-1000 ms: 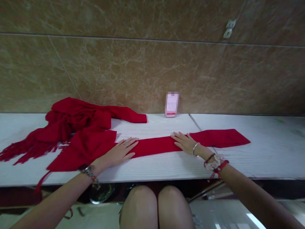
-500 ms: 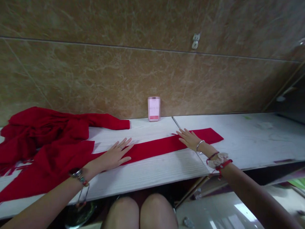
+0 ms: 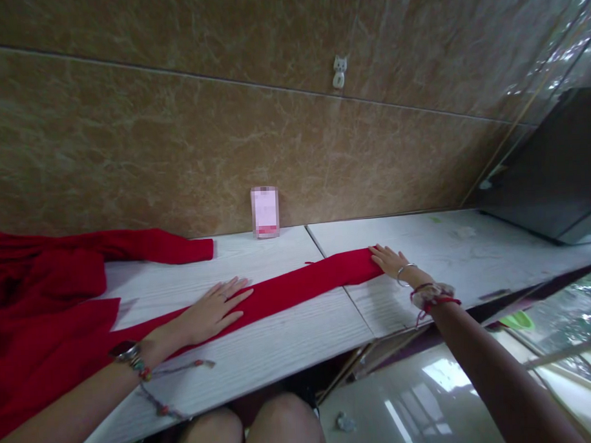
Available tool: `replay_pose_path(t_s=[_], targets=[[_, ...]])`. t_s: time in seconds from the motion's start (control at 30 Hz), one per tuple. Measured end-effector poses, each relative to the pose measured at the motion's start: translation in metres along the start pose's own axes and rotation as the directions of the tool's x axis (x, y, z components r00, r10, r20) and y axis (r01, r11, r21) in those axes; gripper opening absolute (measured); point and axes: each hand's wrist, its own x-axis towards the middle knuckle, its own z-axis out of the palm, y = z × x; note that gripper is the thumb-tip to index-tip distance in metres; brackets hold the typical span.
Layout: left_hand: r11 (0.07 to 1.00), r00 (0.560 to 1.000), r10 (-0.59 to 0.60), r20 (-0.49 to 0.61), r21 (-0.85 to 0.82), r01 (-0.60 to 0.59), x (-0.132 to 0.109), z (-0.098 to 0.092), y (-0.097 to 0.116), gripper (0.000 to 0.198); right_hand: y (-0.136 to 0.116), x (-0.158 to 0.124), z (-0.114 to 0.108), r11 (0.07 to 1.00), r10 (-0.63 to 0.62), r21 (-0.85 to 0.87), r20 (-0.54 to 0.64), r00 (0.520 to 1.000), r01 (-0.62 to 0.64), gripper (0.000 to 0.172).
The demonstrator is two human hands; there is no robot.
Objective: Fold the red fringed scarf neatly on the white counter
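Note:
A large red cloth garment (image 3: 40, 288) lies bunched on the left of the white tabletop, partly outside the view. From it a long flat red strip of cloth (image 3: 298, 286) runs to the right across the table. My left hand (image 3: 209, 313) rests palm down on the strip's left part, fingers spread. At the strip's right end lies my right hand (image 3: 390, 262), flat, its fingertips touching the edge of the cloth. Neither hand grips the cloth. A small loose red thread sticks out from the strip's far edge.
A phone (image 3: 265, 213) leans against the brown marbled wall (image 3: 177, 154) behind the table. Across the white tabletop (image 3: 299, 337) runs a seam. A dark box-like object (image 3: 550, 167) stands at the far right. A green basin (image 3: 518, 320) sits below on the right.
My right hand has slid along the strip to its right end. My left hand stays flat on the cloth. The view has shifted to the right.

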Motion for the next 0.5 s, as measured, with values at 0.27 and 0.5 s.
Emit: replay_pose_path(t_s=[0.27,0.5], targets=[[0.993,0.997,0.073,-0.028,-0.09,-0.075,0.035,-0.024,0.004,0.043,-0.059,-0.011,-0.03,0.958,-0.225,0.155,-0.125,0.966,0.243,0.045],[0.967,0.997,0.059,-0.057,-0.243,-0.071,0.102,-0.039,0.032,0.038,-0.141,-0.032,-0.04,0.721,-0.645,0.032,-0.335,0.687,0.692,0.036]])
